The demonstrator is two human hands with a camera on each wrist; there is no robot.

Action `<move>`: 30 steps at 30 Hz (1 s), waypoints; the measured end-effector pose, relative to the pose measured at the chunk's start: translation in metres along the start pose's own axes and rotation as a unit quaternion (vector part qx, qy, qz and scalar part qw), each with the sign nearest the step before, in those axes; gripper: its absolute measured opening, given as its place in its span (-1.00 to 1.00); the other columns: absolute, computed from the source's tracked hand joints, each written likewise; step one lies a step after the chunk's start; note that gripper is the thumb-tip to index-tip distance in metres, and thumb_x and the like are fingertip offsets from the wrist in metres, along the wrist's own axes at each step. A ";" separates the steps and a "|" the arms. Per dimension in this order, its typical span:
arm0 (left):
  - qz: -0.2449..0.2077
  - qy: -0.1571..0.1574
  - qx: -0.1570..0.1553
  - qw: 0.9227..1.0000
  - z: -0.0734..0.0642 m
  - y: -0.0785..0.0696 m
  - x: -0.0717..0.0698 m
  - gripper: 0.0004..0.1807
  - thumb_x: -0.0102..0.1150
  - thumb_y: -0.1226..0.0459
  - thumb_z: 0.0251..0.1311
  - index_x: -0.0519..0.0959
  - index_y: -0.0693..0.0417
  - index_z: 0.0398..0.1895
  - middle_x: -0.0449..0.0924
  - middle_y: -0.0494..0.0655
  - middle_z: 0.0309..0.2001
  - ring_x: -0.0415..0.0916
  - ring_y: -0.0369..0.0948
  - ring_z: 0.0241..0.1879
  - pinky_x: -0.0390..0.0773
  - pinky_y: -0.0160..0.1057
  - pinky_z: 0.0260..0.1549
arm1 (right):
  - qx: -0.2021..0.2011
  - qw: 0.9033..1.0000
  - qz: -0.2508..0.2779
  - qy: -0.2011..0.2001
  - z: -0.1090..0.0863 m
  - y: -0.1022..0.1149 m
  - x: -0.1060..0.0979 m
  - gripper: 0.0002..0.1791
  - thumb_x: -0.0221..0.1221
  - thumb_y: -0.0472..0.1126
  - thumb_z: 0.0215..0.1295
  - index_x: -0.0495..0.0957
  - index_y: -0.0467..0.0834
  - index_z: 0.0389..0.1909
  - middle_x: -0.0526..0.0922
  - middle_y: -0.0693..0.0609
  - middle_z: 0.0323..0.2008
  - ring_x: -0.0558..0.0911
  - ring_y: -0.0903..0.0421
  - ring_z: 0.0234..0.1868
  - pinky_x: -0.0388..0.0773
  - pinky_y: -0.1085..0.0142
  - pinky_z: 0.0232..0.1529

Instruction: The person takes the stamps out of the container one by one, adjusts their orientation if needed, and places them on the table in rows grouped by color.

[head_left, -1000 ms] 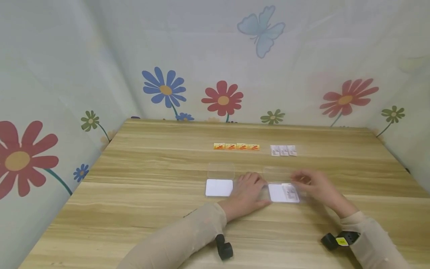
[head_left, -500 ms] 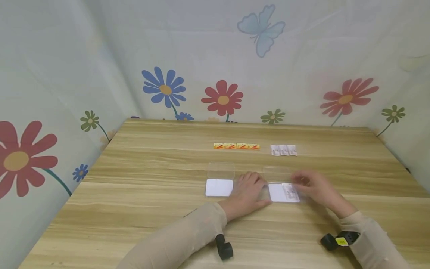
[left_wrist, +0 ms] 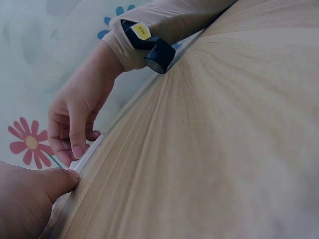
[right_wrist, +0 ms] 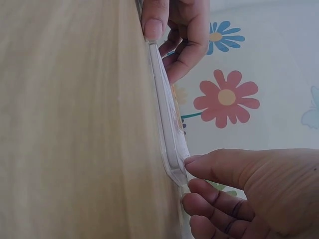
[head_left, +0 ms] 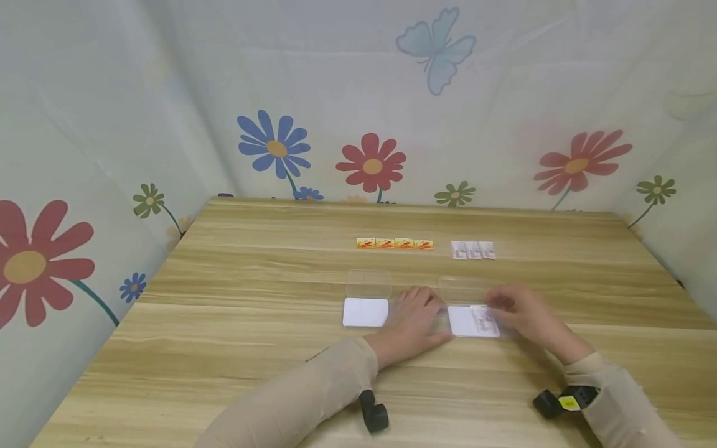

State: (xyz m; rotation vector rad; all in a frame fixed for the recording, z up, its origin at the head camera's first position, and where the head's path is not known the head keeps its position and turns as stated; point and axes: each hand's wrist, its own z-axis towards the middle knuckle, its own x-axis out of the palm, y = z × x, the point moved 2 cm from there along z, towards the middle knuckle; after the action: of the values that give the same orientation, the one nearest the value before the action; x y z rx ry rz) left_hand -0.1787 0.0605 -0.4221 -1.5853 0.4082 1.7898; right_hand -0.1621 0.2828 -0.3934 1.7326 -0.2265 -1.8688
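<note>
In the head view, my left hand holds the left side of an opened clear plastic case with a white insert. Its thumb touches the case's end in the right wrist view. A small printed card, pale with a purplish picture, lies over the right part of the insert. At that side my right hand pinches the card's edge, its thumb at the corner and the other fingers curled below. The index fingertip's contact is hidden. Left of my left hand lies a second opened case with a white insert.
Farther back on the wooden table are a row of several yellow-orange cards and three pale printed cards. Transparent lids lie flat behind the cases. A flowered curtain surrounds the table's back and sides.
Almost nothing differs. Both hands keep their places at the right case, and the card stays on the insert; my right hand shifts very slightly.
</note>
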 end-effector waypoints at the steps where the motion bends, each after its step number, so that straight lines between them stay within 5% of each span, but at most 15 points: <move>1: 0.000 0.000 0.000 1.000 0.000 0.000 0.000 -0.46 0.15 -0.19 0.16 0.53 -0.08 0.08 0.45 -0.20 0.07 0.35 -0.22 0.16 0.33 -0.19 0.21 | 0.000 1.000 0.000 0.000 0.000 0.000 0.000 -0.79 0.27 -0.36 0.12 0.64 -0.24 -0.19 0.70 -0.14 -0.22 0.62 -0.01 -0.21 0.54 0.14 -0.17; 30: 0.004 -0.003 0.006 1.000 0.000 0.000 -0.001 -0.45 0.15 -0.19 0.16 0.53 -0.08 0.08 0.46 -0.19 0.08 0.36 -0.21 0.14 0.36 -0.19 0.18 | -0.017 0.999 0.008 -0.031 0.000 0.003 0.002 -0.89 0.30 -0.39 0.06 0.60 -0.14 -0.44 0.66 0.01 -0.39 0.54 0.19 -0.36 0.48 0.34 -0.30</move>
State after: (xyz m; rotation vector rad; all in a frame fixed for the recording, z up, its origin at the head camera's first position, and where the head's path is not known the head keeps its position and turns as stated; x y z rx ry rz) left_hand -0.1784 0.0602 -0.4212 -1.5717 0.4220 1.7956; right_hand -0.1616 0.2790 -0.3935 1.6473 -0.2298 -1.9051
